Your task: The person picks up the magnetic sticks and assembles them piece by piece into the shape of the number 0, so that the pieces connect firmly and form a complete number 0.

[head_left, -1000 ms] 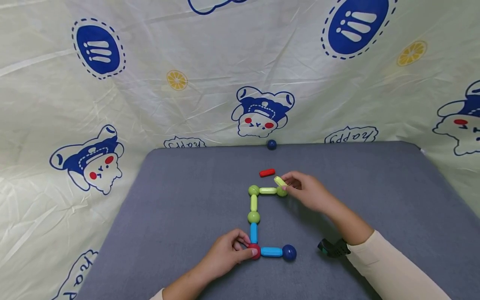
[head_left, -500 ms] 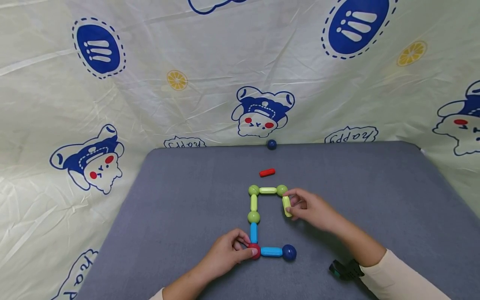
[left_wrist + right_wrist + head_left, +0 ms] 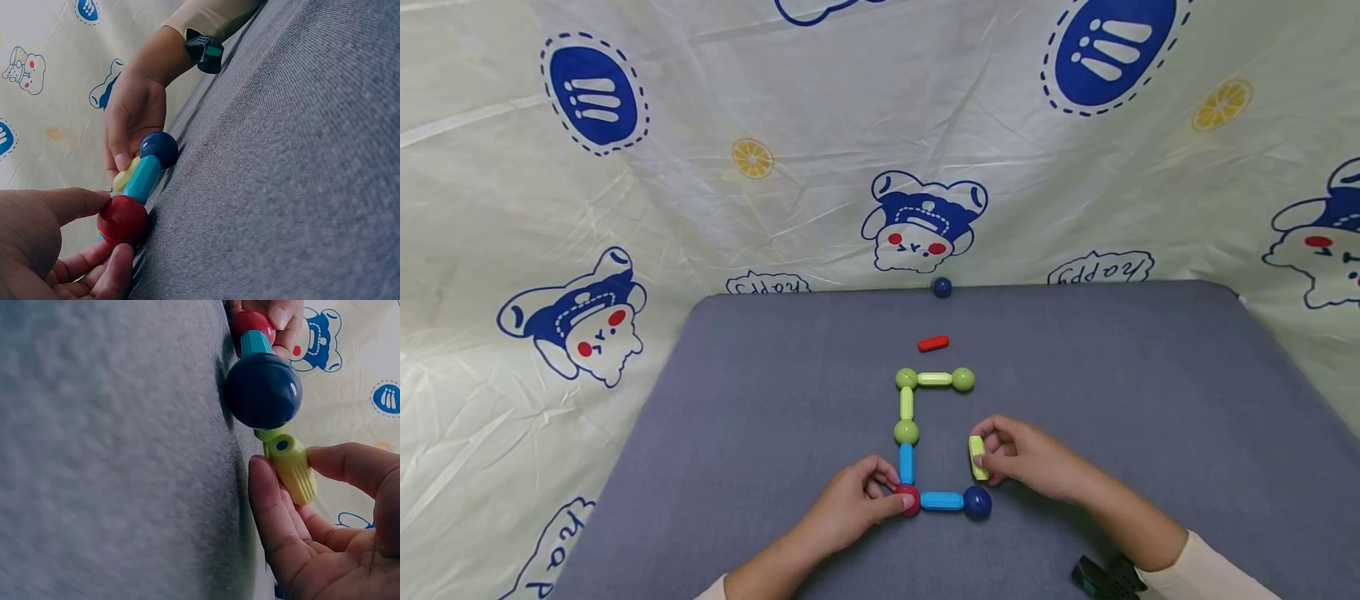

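My left hand [image 3: 856,504] pinches the red ball [image 3: 123,220] at the near left corner of a chain of rods and balls. From that ball a blue rod [image 3: 942,501] runs right to a dark blue ball [image 3: 977,503]. Another blue rod [image 3: 907,463] leads away to a green ball [image 3: 906,432], then a yellow-green rod, a corner ball [image 3: 907,379], a further rod [image 3: 935,379] and an end ball [image 3: 962,380]. My right hand [image 3: 1026,454] holds a loose yellow rod [image 3: 292,467] between thumb and fingers, just beyond the dark blue ball.
A red rod [image 3: 933,343] lies behind the chain on the grey table [image 3: 760,392]. Farther back, a second dark blue ball [image 3: 942,287] sits at the table's far edge, against the printed curtain [image 3: 820,208].
With the yellow rod, my right hand has come from the far right green ball toward me, near the dark blue ball. The rod has turned more lengthwise. My left hand stays on the red ball.
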`<state>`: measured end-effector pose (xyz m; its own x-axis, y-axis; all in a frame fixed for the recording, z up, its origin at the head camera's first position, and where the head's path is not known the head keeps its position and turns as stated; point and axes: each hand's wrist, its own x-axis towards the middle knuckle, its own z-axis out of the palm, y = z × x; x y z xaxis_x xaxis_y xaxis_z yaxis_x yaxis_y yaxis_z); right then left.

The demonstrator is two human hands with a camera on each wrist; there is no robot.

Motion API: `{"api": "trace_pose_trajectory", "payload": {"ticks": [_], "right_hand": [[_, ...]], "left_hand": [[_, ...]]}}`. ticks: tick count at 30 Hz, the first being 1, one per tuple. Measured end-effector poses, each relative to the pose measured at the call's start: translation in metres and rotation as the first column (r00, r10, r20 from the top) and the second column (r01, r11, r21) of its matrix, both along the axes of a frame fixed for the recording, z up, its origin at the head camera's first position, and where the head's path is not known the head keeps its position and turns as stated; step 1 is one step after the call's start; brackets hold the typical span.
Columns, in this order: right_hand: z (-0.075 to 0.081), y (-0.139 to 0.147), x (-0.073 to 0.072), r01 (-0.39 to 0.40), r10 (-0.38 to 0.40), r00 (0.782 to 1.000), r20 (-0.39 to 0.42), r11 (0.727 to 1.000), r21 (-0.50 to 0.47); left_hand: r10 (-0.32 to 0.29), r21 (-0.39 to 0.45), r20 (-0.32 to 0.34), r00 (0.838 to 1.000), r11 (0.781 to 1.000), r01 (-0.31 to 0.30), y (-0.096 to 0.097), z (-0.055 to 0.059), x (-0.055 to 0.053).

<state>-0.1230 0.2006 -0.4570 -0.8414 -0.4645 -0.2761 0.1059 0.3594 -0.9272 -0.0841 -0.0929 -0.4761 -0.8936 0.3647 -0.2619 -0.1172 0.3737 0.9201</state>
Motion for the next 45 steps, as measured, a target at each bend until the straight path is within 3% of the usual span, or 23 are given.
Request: {"api": "trace_pose_trajectory", "payload": {"ticks": [7, 14, 22, 31, 45], "right_hand": [[-0.004, 0.000, 0.005, -0.010, 0.013, 0.998, 0.060, 0.999, -0.047], [-0.009, 0.001, 0.005, -0.017, 0.020, 0.998, 0.057, 0.998, -0.057], [-0.014, 0.000, 0.006, 0.027, -0.024, 0.999, 0.037, 0.996, -0.082], [-0.016, -0.002, 0.005, 0.043, -0.040, 0.998, 0.044, 0.997, -0.064], [-0.018, -0.001, 0.004, 0.051, -0.050, 0.998, 0.031, 0.998, -0.030]], "left_hand": [[0.001, -0.003, -0.017, 1.000, 1.000, -0.001, -0.001, -0.001, 0.000], [0.000, 0.004, -0.013, 1.000, 1.000, 0.000, -0.001, -0.002, 0.000], [-0.007, -0.020, -0.033, 0.999, 1.000, 0.006, 0.000, -0.001, -0.002], [-0.002, -0.011, -0.015, 1.000, 1.000, 0.002, -0.001, -0.001, -0.001], [-0.014, -0.015, -0.039, 0.999, 1.000, 0.013, -0.002, -0.001, -0.002]]}}
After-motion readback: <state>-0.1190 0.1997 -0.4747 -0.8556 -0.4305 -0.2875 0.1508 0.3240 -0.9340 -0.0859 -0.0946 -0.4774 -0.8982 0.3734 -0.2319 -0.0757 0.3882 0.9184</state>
